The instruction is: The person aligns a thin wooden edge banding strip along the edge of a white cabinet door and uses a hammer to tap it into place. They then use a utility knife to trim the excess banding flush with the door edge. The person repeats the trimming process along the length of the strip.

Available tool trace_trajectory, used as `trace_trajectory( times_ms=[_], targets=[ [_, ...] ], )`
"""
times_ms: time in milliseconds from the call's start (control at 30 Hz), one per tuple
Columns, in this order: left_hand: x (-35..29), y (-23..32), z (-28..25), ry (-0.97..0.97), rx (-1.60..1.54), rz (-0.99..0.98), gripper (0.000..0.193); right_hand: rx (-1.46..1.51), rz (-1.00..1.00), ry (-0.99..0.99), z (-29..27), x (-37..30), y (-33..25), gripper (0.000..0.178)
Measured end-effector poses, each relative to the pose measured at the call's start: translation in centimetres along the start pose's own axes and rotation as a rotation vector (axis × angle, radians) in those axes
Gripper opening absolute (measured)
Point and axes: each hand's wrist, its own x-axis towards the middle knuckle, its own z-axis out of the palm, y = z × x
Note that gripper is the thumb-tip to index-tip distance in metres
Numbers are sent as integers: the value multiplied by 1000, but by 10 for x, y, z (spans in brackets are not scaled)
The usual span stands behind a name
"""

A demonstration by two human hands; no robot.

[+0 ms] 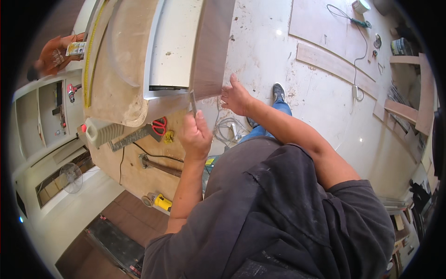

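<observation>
My left hand [196, 132] is closed around a narrow flat grey tool [193, 103] that looks like a file. The tool's tip points up at the near corner of a white-topped box panel with a brown wood-grain board [211, 51] along its right side. My right hand [238, 97] is open beside that board's near end, thumb raised and fingers apart. Whether its fingertips touch the board, I cannot tell. Left of the box lies a rounded plywood piece [123, 88] with a clear curved strip [116, 56] and a yellow measuring tape [92, 51].
On the workbench [116, 162] rest a pale plastic jug [103, 131], red-handled scissors [159, 125], a hammer [160, 166] and a yellow angle grinder [160, 202]. A coiled cable [227, 129] lies near my feet. Plywood sheets [337, 67] cover floor at right. Another person [55, 53] is at far left.
</observation>
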Motion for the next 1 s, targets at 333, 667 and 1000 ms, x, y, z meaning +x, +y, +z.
trace_trajectory(
  times_ms=[333,667,1000],
  targets=[
    [1,-3,-27,115,-502,-364,35,-32,-93,-92,75,-109,-35,102],
    [-16,-24,-36,69,-468,-403,31,-72,-274,188,73,-85,-20,82],
    [-45,-53,-38,185,-288,-277,28,-547,-513,-614,124,-226,-53,73]
  ],
)
